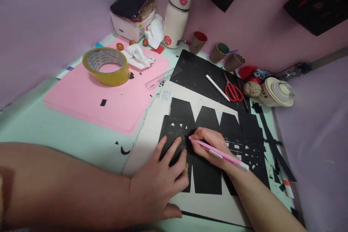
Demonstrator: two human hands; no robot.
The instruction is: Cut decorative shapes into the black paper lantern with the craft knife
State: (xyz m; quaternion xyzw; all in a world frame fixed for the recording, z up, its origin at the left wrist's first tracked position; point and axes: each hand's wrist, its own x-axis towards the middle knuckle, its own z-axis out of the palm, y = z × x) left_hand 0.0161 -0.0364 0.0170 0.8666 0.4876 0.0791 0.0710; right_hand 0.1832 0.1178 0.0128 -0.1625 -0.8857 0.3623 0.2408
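A black paper cutout [208,177] with tapered flaps lies on a white board [146,130]. Small triangles and other shapes are cut through it or marked on it. My left hand [165,174] rests on its left part, fingers spread and pressing the paper. In my right hand [209,143] is a slim pink pen-shaped craft knife [223,154], gripped like a pencil. Its tip meets the paper just right of my left fingertips, near the outlined shapes. The tip itself is too small to make out clearly.
Left are pink sheets [95,105] under a yellow tape roll [114,76]. Behind stand a white bottle [175,25] and paper cups [198,43]. Red-handled scissors [233,92] and a white pen [217,87] lie on black paper [187,69]. Black strips [277,152] litter the right edge.
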